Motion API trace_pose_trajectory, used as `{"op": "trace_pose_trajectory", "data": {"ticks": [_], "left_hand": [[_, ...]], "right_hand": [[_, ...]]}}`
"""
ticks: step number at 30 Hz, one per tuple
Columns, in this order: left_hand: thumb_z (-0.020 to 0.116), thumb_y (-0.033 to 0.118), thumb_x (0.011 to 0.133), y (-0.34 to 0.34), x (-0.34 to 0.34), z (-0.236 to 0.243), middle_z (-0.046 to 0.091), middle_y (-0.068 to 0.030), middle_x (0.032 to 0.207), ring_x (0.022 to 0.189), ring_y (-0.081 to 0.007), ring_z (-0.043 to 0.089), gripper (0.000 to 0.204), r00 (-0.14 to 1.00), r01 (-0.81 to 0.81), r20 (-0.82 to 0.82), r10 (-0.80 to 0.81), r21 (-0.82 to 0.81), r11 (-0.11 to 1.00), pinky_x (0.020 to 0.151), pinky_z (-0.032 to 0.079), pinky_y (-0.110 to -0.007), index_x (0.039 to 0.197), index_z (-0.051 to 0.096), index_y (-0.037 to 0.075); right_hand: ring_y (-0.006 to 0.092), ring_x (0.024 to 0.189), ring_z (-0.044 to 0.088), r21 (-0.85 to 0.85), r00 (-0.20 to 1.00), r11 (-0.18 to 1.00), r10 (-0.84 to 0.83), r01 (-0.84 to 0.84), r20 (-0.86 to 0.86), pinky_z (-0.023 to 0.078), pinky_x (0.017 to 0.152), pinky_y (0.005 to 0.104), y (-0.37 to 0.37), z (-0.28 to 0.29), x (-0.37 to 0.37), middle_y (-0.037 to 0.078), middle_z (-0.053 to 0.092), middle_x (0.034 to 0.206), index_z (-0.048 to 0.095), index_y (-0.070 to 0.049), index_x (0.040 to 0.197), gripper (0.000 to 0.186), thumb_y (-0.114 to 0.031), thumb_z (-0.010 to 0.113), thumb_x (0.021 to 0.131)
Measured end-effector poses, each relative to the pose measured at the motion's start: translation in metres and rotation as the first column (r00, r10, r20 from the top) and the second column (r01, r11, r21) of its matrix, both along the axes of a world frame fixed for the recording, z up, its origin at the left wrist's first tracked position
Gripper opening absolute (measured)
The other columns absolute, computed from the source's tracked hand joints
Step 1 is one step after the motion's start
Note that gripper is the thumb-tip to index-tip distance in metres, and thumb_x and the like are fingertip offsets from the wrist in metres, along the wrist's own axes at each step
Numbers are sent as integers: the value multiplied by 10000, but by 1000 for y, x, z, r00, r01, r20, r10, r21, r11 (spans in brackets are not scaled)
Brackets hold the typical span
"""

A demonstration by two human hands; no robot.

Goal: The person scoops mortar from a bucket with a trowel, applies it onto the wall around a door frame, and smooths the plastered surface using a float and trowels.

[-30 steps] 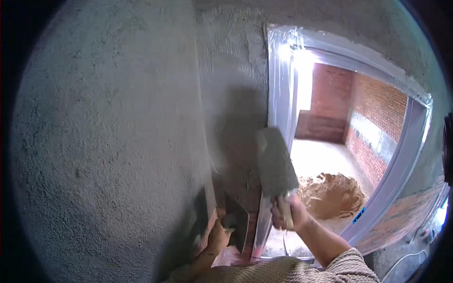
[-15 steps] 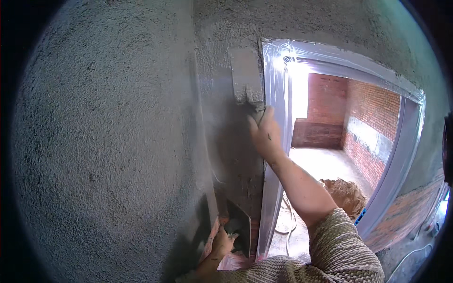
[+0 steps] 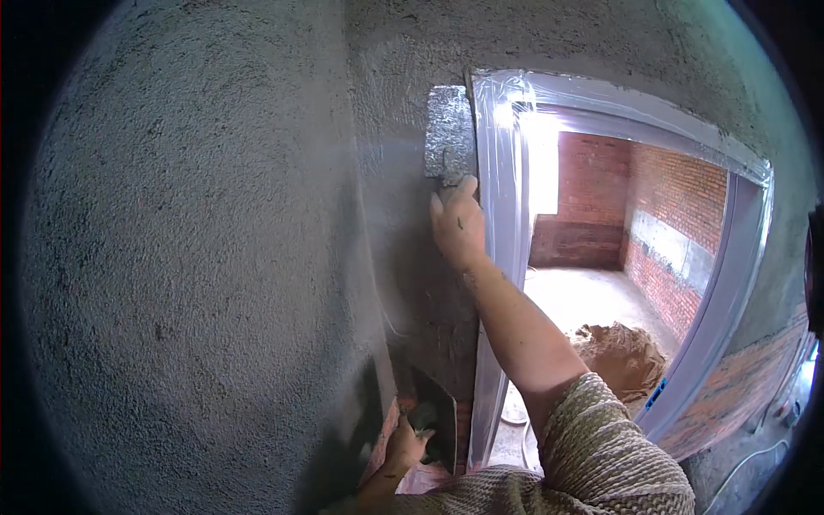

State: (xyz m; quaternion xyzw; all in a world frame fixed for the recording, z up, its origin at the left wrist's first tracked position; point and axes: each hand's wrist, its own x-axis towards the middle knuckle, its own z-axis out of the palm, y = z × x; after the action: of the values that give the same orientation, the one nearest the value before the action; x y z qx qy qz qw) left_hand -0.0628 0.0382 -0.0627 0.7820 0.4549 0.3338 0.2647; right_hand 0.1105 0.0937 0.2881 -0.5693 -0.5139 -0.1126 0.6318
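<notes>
On the far left, a big grey wall (image 3: 197, 257), rough and bumpy all over. Next along, a pale corner line (image 3: 364, 223), running up and down. Low by that corner, the left hand (image 3: 407, 442), fingers bent in and holding a dark board (image 3: 443, 429). Right by those fingers, a grey lump (image 3: 422, 416); cannot tell if part of the board or something on top. Higher up, on a narrow strip of grey wall (image 3: 399, 206), a flat trowel (image 3: 448, 133), long side up and down, blade against the strip, shiny and wet-looking, just beside the door frame (image 3: 499, 223). Just under the blade, the right hand (image 3: 459, 227), fingers curled around the trowel's handle, with most of the handle hidden. Around the frame, clear, crinkly plastic (image 3: 493, 163). Down from the right hand, a bare arm (image 3: 524, 335) and a bumpy tan sleeve (image 3: 614, 451). Through the doorway, a bright floor (image 3: 571, 296), a brown heap of sand (image 3: 618, 350) and red brick walls (image 3: 674, 202). Low on the frame's right side, a small blue piece (image 3: 655, 393). Down in the far right corner, a thin pale hose (image 3: 747, 468), bent in a curve.
</notes>
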Motion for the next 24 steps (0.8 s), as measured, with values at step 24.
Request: {"op": "trace_pose_trajectory", "data": {"ticks": [24], "left_hand": [[714, 267, 771, -13, 3, 24, 606, -212, 1039, 894, -385, 613, 603, 997, -78, -38, 74, -124, 989, 761, 479, -441, 1228, 419, 7]], "right_hand": [[484, 796, 590, 190, 997, 979, 60, -67, 41, 455, 726, 514, 15, 44, -1, 287, 606, 845, 360, 27, 1009, 336, -262, 474, 883]]}}
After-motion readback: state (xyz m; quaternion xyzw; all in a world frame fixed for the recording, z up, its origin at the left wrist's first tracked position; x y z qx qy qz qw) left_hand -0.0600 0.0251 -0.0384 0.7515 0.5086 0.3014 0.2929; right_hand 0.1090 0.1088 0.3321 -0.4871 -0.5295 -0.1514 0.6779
